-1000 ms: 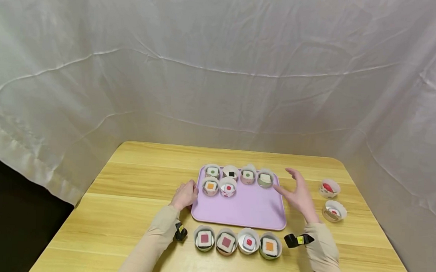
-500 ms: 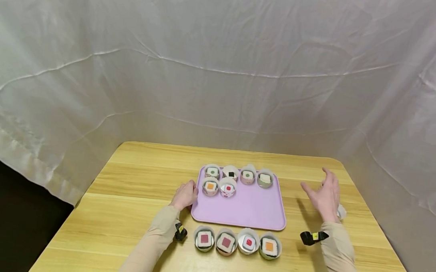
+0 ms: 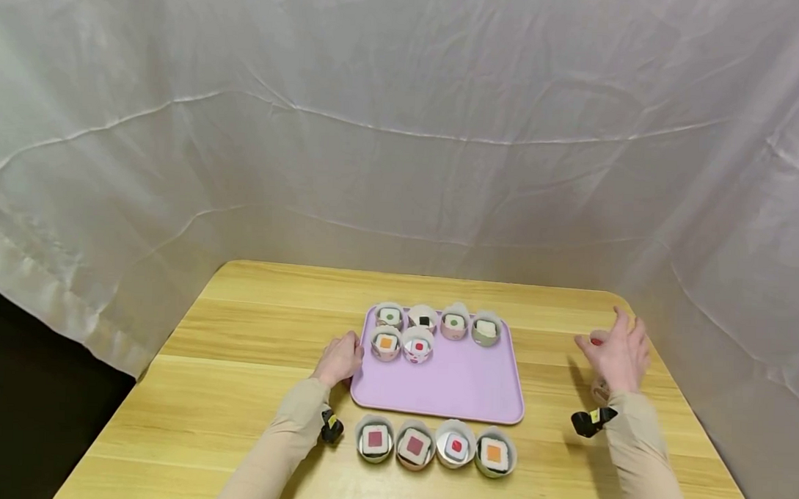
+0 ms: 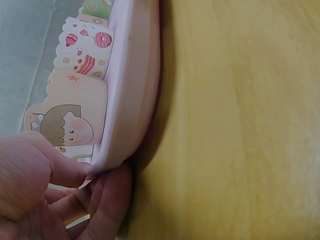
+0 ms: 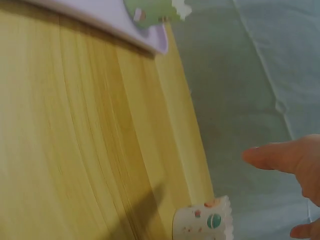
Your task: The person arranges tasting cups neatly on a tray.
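My left hand [image 3: 339, 357] grips the left rim of a lilac tray [image 3: 467, 388]. In the left wrist view the thumb lies on top of the tray's rim [image 4: 131, 85] and a finger sits under it. Paper baking cups with sushi-like pieces stand on the tray, such as one with an orange centre [image 3: 386, 342] and one with a red centre [image 3: 418, 345]. At the right my right hand [image 3: 623, 356], fingers spread, hovers beside a paper cup with a red piece [image 3: 597, 339], also in the right wrist view as a patterned cup [image 5: 200, 222]. Another cup [image 3: 600, 389] is partly hidden under the wrist.
In front of the tray stands a row of several filled cups, one with an orange-centred piece [image 3: 494, 452] at its right end. The wooden table [image 3: 237, 361] has grey curtains [image 3: 402, 169] behind and at the right. Several cups fill the tray's back.
My right hand has moved right, from the tray's right edge to the cups at the table's right side. The left hand and the tray stay in place.
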`<state>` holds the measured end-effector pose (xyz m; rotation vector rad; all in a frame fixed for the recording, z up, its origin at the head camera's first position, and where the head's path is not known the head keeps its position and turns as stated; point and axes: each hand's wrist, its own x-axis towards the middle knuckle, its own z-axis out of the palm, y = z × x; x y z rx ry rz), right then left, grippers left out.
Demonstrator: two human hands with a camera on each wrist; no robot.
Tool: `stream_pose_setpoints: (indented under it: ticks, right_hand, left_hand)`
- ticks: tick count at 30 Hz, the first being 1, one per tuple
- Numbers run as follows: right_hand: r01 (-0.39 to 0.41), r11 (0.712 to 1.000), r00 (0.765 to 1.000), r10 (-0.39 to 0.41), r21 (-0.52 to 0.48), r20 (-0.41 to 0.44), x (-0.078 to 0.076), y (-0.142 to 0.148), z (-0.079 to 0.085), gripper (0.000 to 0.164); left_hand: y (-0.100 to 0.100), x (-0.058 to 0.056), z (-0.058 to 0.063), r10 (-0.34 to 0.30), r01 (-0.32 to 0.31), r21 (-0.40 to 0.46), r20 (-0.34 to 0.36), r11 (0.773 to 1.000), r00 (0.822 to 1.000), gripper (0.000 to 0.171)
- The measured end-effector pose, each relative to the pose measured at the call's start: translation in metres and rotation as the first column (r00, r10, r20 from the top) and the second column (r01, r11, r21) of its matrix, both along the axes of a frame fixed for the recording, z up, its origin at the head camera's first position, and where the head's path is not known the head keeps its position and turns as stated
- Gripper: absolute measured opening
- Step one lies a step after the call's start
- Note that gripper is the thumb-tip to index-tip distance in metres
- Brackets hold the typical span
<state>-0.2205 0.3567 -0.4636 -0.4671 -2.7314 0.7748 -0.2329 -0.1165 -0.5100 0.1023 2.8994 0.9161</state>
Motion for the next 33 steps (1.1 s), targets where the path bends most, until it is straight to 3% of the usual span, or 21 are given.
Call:
stream_pose_setpoints:
  ticks: [13,23,33]
  right_hand:
    - [-0.012,0.998,0.976,-0.001,0.056,0.219,-0.011,0.023,0.000,0.100]
    - [-0.097,0.994,0.912,0.071,0.046,0.405,-0.013,0.031,0.002,0.098]
    - [-0.129,0.991,0.868,0.100,0.026,0.486,-0.016,0.035,0.001,0.098]
  left_hand:
    - [0.000,-0.001,-0.002,0.000,0.000,-0.006,-0.006,1.000,1.000,0.013]
    - [0.000,0.000,-0.001,0.000,0.000,-0.007,-0.017,1.000,1.000,0.012]
    - [-0.001,-0.001,-0.002,0.006,-0.006,-0.008,-0.014,1.000,1.000,0.012]
